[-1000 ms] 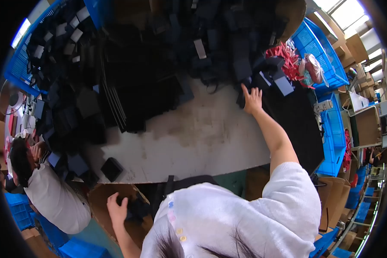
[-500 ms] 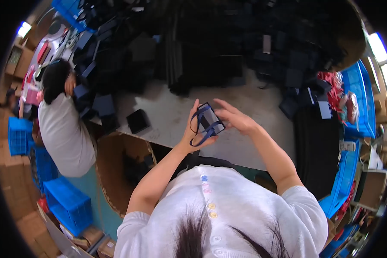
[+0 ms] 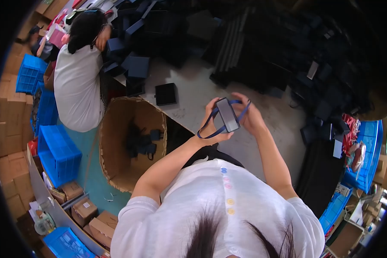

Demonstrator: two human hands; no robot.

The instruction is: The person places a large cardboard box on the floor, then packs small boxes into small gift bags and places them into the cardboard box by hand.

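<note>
A small dark box with a grey face [image 3: 228,115] is held tilted in front of my chest, above the front of the pale table [image 3: 189,92]. My left hand [image 3: 213,123] is closed round its left side. A blue ribbon [image 3: 211,134] loops out from both sides of the box. My right hand [image 3: 250,116] is at the right-hand loop, its fingers bent against the ribbon. A black open box [image 3: 165,94] lies on the table to the left of my hands.
Dark boxes [image 3: 137,66] are heaped along the table's far side. A big cardboard carton [image 3: 109,163] holding dark items stands below the table's left edge. A co-worker [image 3: 79,81] sits at the left. Blue crates [image 3: 60,155] stand on the floor. Red ribbons [image 3: 351,129] lie at the right.
Both hands were apart and empty at first, then came together round the box. The right hand has since taken the ribbon loop and drawn it out to the right. The view has turned leftward.
</note>
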